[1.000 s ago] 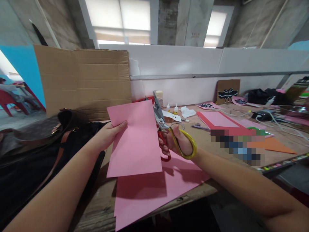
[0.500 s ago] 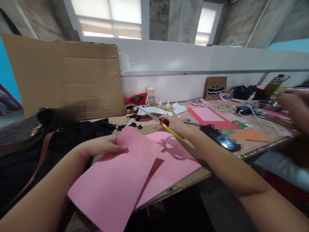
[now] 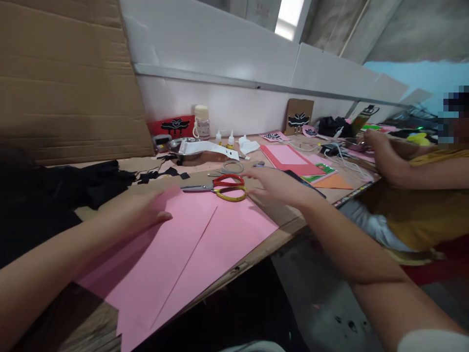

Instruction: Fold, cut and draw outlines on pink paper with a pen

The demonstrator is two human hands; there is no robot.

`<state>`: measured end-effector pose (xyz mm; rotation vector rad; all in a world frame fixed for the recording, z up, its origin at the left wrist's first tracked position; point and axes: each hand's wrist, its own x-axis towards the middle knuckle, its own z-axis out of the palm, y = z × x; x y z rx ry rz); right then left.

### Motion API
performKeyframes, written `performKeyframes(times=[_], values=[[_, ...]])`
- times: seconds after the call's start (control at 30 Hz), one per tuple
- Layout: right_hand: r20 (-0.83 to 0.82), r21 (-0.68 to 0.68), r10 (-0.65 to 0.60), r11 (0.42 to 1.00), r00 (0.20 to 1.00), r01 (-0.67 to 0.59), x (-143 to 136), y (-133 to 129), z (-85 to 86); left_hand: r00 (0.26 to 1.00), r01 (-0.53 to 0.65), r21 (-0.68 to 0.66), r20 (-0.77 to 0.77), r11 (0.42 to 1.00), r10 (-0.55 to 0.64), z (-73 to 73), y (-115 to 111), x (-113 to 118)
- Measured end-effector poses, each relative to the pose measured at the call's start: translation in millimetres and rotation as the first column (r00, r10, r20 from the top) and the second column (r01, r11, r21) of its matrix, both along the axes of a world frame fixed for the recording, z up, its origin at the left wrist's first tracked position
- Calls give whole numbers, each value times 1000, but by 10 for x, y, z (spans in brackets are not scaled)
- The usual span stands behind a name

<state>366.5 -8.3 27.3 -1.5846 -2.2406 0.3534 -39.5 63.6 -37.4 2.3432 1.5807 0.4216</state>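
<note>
Pink paper sheets lie overlapping at the table's front edge, the upper one slit lengthwise. My left hand grips the left part of the pink paper, thumb on top and fingers partly hidden. Scissors with one red and one yellow handle loop rest at the far edge of the paper, blades pointing left. My right hand is just right of the handle loops, fingers apart, holding nothing.
Black scraps and a metal bowl sit behind the paper. Glue bottles, a cup and a red sheet stand or lie farther back. A dark phone is beyond my right hand. Another person's arm is at right.
The scissors have left my right hand and lie down, and its fingers have opened. The pink paper in my left hand has been lowered flatter. The view has turned right.
</note>
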Motion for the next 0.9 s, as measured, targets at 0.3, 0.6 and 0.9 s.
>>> performKeyframes(times=[0.3,0.6,0.9], values=[[289,-1,-543,824,789,567,1350,-317,-324,934,-30,68,-353,997,52,3,-212,69],[264,73,-609,786,748,614,1182,-270,-338,904,-32,60,-424,998,54,66,-260,88],[249,78,-379,925,891,372,172,-402,-340,908,-60,31,-413,998,67,-5,-208,7]])
